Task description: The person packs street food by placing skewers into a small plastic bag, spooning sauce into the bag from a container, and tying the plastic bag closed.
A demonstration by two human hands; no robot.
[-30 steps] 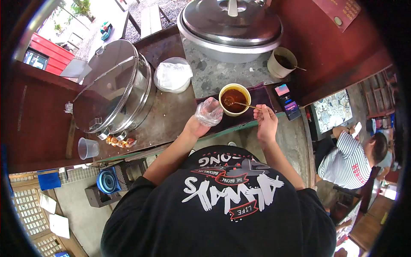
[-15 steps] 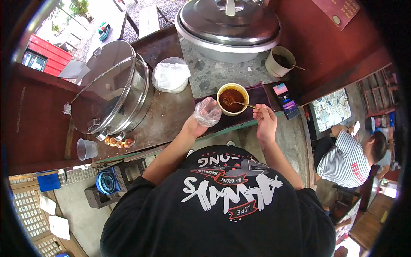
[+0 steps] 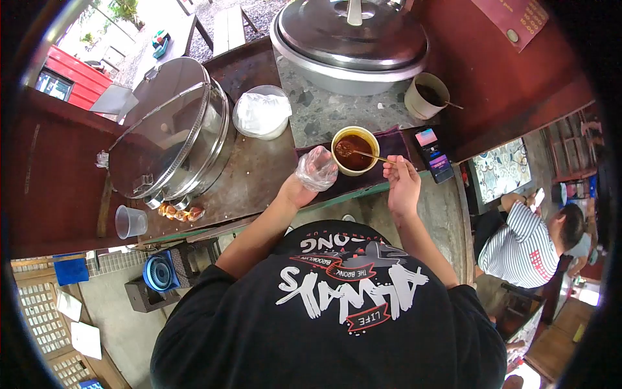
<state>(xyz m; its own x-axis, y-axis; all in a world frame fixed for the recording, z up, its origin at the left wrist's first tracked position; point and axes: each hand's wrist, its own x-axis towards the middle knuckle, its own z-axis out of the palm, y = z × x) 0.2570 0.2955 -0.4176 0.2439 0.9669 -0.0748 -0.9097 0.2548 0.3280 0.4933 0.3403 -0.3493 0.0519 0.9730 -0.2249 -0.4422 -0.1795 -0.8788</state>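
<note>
1. My right hand (image 3: 403,185) — thumb and fingertips pinching the handle of a spoon (image 3: 377,157), whose far end dips into red-brown sauce (image 3: 363,146).
2. My left hand (image 3: 300,188) — fingers curled at a clear plastic bag (image 3: 316,170), just left of the sauce cup; I cannot tell each finger's exact position.
3. The sauce cup (image 3: 356,173) stands upright on a dark cloth (image 3: 392,144), between my hands.
4. A smartphone (image 3: 434,154) lies right of the cup; a large lidded pot (image 3: 350,76) sits beyond.
</note>
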